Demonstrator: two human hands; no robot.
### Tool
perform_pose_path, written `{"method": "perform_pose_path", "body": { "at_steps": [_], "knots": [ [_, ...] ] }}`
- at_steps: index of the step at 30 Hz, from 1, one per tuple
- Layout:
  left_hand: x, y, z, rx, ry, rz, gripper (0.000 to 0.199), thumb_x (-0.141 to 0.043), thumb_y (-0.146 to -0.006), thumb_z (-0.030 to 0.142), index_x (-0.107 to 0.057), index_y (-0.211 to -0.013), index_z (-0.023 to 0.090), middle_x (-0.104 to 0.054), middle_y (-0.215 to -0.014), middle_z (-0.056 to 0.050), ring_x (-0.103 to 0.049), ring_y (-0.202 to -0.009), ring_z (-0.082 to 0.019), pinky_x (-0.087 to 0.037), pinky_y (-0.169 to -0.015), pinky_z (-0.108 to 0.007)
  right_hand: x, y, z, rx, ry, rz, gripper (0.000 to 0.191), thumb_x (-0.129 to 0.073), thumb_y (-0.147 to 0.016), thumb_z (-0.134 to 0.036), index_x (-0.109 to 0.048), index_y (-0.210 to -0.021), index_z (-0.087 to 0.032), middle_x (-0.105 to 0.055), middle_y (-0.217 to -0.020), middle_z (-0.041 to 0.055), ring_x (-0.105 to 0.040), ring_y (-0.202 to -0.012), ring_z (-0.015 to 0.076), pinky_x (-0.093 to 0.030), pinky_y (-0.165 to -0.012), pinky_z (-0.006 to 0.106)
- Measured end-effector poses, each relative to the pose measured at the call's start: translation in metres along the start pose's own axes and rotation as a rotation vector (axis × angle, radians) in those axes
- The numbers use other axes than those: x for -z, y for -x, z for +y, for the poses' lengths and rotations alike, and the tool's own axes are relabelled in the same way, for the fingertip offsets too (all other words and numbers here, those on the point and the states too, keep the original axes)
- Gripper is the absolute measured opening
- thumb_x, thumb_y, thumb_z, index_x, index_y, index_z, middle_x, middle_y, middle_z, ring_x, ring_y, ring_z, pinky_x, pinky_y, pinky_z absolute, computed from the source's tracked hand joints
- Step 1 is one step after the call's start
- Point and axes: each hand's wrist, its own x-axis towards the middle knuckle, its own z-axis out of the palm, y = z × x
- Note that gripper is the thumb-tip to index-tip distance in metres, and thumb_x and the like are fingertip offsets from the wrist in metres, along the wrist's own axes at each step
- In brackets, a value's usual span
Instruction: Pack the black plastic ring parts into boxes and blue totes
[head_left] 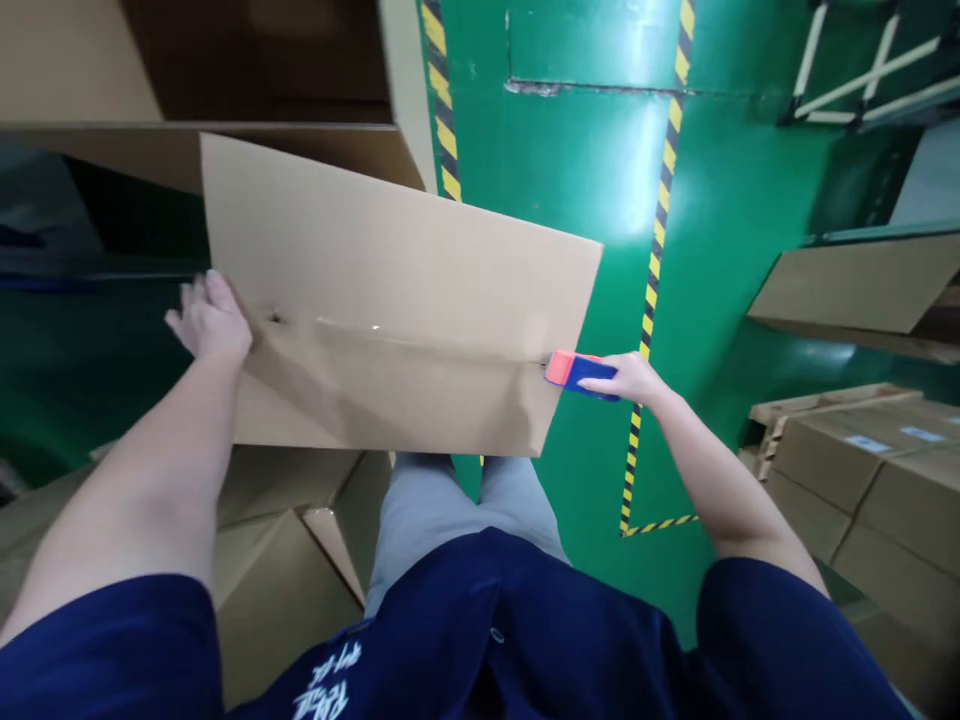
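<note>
A flat-faced cardboard box [405,270] lies in front of me, with a strip of clear tape [420,342] along its seam. My left hand [214,318] rests against the box's left edge, fingers apart and pointing away. At the right edge, my right hand [630,378] is closed round a red and blue tape dispenser [581,374], whose red end touches the box where the seam reaches the edge.
An open large carton [416,90] stands beyond the box at upper left. Cardboard [277,590] lies at lower left. Stacked cartons [877,460] on a pallet and a pipe frame [862,85] are at right. Striped tape [656,250] marks the green floor.
</note>
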Motion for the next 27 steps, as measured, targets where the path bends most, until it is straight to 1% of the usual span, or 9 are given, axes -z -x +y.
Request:
{"method": "perform_pose_path", "body": {
  "at_steps": [2,4,7,8,10,13,19,24,27],
  "knots": [
    [-0.004,0.03,0.03,-0.034,0.063,0.193,0.09,-0.013,-0.098,0.069,-0.021,-0.164,0.008,-0.017,-0.172,-0.007,-0.011,-0.157,-0.043,-0.003,-0.129,-0.06,-0.002,-0.014,-0.011,0.008,0.118,0.003,0.05,-0.067,-0.078,-0.069,-0.075,-0.074,-0.019,-0.071,-0.068,0.0065,-0.066,-0.067,0.0211,-0.038,-0.059,0.029],
    [-0.023,0.086,0.085,-0.222,0.085,0.239,0.093,-0.018,-0.099,0.07,-0.009,-0.165,0.006,-0.001,-0.174,-0.009,0.001,-0.157,-0.047,0.007,-0.127,-0.065,-0.003,-0.021,-0.021,0.006,0.198,0.004,0.052,-0.065,-0.08,-0.071,-0.077,-0.08,-0.02,-0.074,-0.075,0.0083,-0.068,-0.074,0.0236,-0.038,-0.061,0.029],
    [-0.077,0.192,0.18,-0.634,0.074,-0.29,0.081,-0.031,-0.102,0.057,-0.021,-0.165,0.007,-0.014,-0.172,-0.014,-0.004,-0.16,-0.037,0.008,-0.129,-0.058,-0.004,-0.022,-0.026,0.003,0.26,-0.012,0.058,-0.061,-0.082,-0.075,-0.079,-0.09,-0.02,-0.078,-0.088,0.0112,-0.071,-0.084,0.0266,-0.042,-0.065,0.03],
    [-0.096,0.222,0.206,-0.69,0.075,-0.355,0.072,-0.033,-0.103,0.052,-0.027,-0.165,0.015,-0.021,-0.172,-0.011,-0.006,-0.161,-0.031,0.006,-0.131,-0.054,-0.005,-0.021,-0.025,-0.004,0.269,-0.016,0.06,-0.06,-0.083,-0.076,-0.079,-0.093,-0.019,-0.078,-0.092,0.012,-0.071,-0.087,0.0276,-0.043,-0.066,0.03],
    [-0.127,0.262,0.24,-0.735,0.078,-0.343,0.066,-0.035,-0.104,0.046,-0.029,-0.165,0.02,-0.02,-0.172,-0.007,-0.005,-0.161,-0.027,0.009,-0.13,-0.053,-0.008,-0.02,-0.023,-0.009,0.261,-0.018,0.063,-0.057,-0.084,-0.077,-0.079,-0.098,-0.019,-0.078,-0.098,0.0126,-0.072,-0.092,0.0294,-0.045,-0.069,0.03],
    [-0.147,0.269,0.248,-0.755,0.044,-0.267,0.067,-0.037,-0.103,0.045,-0.029,-0.165,0.019,-0.015,-0.172,-0.007,-0.002,-0.161,-0.028,0.013,-0.129,-0.054,-0.016,-0.021,-0.024,0.023,0.205,-0.001,0.065,-0.053,-0.086,-0.079,-0.079,-0.105,-0.021,-0.078,-0.103,0.0121,-0.072,-0.099,0.0302,-0.048,-0.073,0.031],
    [-0.142,0.245,0.23,-0.744,-0.082,-0.164,0.07,-0.039,-0.103,0.045,-0.029,-0.164,0.014,-0.011,-0.172,-0.011,-0.001,-0.161,-0.029,0.012,-0.129,-0.053,-0.021,-0.024,-0.021,0.112,0.133,0.01,0.068,-0.053,-0.086,-0.08,-0.08,-0.103,-0.02,-0.078,-0.104,0.0144,-0.073,-0.099,0.0305,-0.048,-0.073,0.031],
    [-0.143,0.248,0.231,-0.756,-0.119,-0.132,0.07,-0.035,-0.103,0.045,-0.028,-0.164,0.012,-0.011,-0.173,-0.012,0.001,-0.161,-0.027,0.011,-0.129,-0.05,-0.008,-0.013,0.071,0.136,0.123,0.001,0.059,-0.06,-0.083,-0.077,-0.081,-0.102,-0.026,-0.079,-0.093,0.0093,-0.072,-0.09,0.0274,-0.044,-0.071,0.029],
    [-0.141,0.249,0.229,-0.762,-0.143,-0.119,0.069,-0.033,-0.103,0.046,-0.028,-0.164,0.014,-0.012,-0.172,-0.011,0.001,-0.161,-0.027,0.011,-0.129,-0.052,-0.011,-0.006,0.13,0.113,0.104,0.013,0.059,-0.059,-0.086,-0.074,-0.081,-0.099,-0.021,-0.077,-0.085,0.0084,-0.069,-0.081,0.0206,-0.039,-0.069,0.027]
  ]
}}
